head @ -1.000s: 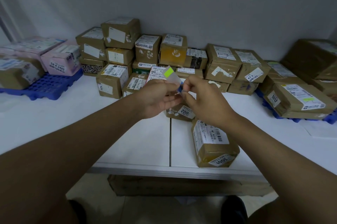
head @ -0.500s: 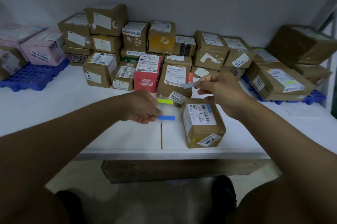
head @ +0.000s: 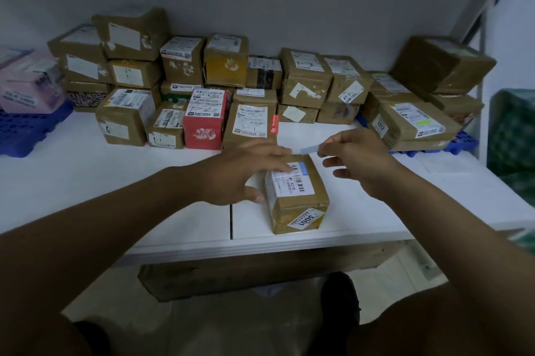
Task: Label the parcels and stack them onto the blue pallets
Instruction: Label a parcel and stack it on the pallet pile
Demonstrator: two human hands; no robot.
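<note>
1. The left hand point(head: 240, 173), which a moment earlier pinched a blue strip, had come to rest with spread fingers on the brown parcel point(head: 296, 196).
2. The right hand point(head: 359, 161) pinched a pale label strip point(head: 309, 149) at the parcel's 12 o'clock edge.
3. A blue label point(head: 303, 168) already sat on the parcel, near the worktop's point(head: 101, 182) front; I judged stacking came next.

Parcel point(head: 296, 196) sits on desk point(head: 115, 182) near front edge. Left hand point(head: 240, 173) rests on its left side; right hand point(head: 359, 161) just right of it. Behind parcel: stack of boxes point(head: 220, 89) against wall. Pallets point(head: 26, 129) at desk's far left and far right point(head: 460, 142).
</note>
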